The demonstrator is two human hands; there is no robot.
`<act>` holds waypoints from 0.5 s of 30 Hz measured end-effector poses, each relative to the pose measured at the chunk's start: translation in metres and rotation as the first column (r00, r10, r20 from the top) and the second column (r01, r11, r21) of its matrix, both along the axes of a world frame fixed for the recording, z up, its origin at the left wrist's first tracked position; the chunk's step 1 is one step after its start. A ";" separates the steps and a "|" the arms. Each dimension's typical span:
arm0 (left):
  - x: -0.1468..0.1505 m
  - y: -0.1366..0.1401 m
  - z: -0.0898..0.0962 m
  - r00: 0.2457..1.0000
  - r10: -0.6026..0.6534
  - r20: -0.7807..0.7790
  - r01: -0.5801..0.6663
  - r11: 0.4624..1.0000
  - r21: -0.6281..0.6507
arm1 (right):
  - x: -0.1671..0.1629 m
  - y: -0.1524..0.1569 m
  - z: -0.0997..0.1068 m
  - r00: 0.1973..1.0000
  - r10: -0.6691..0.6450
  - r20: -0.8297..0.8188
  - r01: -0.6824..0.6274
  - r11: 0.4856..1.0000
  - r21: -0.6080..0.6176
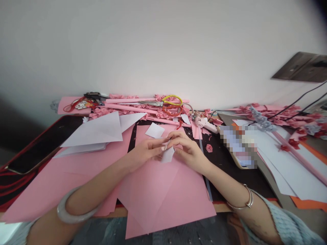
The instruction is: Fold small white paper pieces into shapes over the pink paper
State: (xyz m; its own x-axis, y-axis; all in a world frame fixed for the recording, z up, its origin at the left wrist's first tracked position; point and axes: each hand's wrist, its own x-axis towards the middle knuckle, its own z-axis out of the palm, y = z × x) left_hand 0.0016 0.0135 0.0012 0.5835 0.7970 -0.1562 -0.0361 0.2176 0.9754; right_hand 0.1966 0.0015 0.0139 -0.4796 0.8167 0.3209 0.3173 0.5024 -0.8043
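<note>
A small piece of folded white paper (pixel 168 155) is pinched between my two hands above the pink sheets. My left hand (pixel 148 151) grips it from the left, fingers closed at its upper edge. From the right, the fingers of my right hand (pixel 184 147) curl over the same piece, partly hiding its top. Just beyond my fingers lies a small white paper square (pixel 154 130). Underneath my hands, large pink paper sheets (pixel 163 190) overlap and hang over the table's front edge.
Scissors with yellow and red handles (pixel 172 101) rest on pink paper flowers and rolls along the wall. Beside them is a pale glue gun (pixel 204 123). A black phone (pixel 46 143) lies left; another phone (pixel 238 146) lies right. White sheets (pixel 288 160) are at far right.
</note>
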 end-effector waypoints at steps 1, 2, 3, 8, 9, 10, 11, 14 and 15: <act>0.000 0.000 0.000 1.000 0.019 -0.009 -0.019 1.000 0.004 | 0.000 0.001 -0.002 0.999 0.025 -0.037 -0.025 1.000 -0.017; -0.001 0.000 0.000 0.998 0.060 -0.017 -0.060 0.998 0.008 | 0.000 0.002 -0.004 0.996 0.042 -0.080 -0.045 0.998 -0.036; -0.001 0.001 -0.001 0.994 0.111 -0.018 -0.110 0.994 0.010 | 0.000 0.003 -0.006 0.990 0.051 -0.130 -0.059 0.996 -0.061; -0.004 0.004 -0.002 0.951 0.304 0.063 -0.306 0.952 0.027 | -0.002 0.006 -0.011 0.933 -0.085 -0.350 -0.035 0.946 -0.322; -0.004 0.004 -0.002 0.941 0.329 0.075 -0.332 0.943 0.036 | -0.002 0.006 -0.011 0.930 -0.099 -0.354 -0.044 0.926 -0.374; -0.003 0.004 -0.001 0.931 0.356 0.083 -0.361 0.931 0.049 | -0.002 0.006 -0.011 0.936 -0.094 -0.338 -0.060 0.907 -0.416; -0.003 0.003 0.000 0.920 0.381 0.087 -0.387 0.920 0.063 | -0.002 0.006 -0.011 0.949 -0.074 -0.306 -0.074 0.893 -0.445; -0.002 0.001 0.003 0.899 0.429 0.089 -0.437 0.889 0.134 | -0.003 0.006 -0.011 0.976 -0.051 -0.212 -0.057 0.880 -0.472; -0.002 0.000 0.004 0.902 0.426 0.077 -0.433 0.885 0.171 | -0.003 0.006 -0.012 0.976 -0.072 -0.205 -0.033 0.884 -0.467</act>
State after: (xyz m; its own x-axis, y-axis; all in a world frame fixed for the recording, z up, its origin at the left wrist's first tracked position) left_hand -0.0005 0.0136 0.0049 0.1804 0.9832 0.0274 -0.1220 -0.0053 0.9925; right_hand 0.1940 0.0077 0.0024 -0.4258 0.9048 -0.0068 0.1200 0.0491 -0.9916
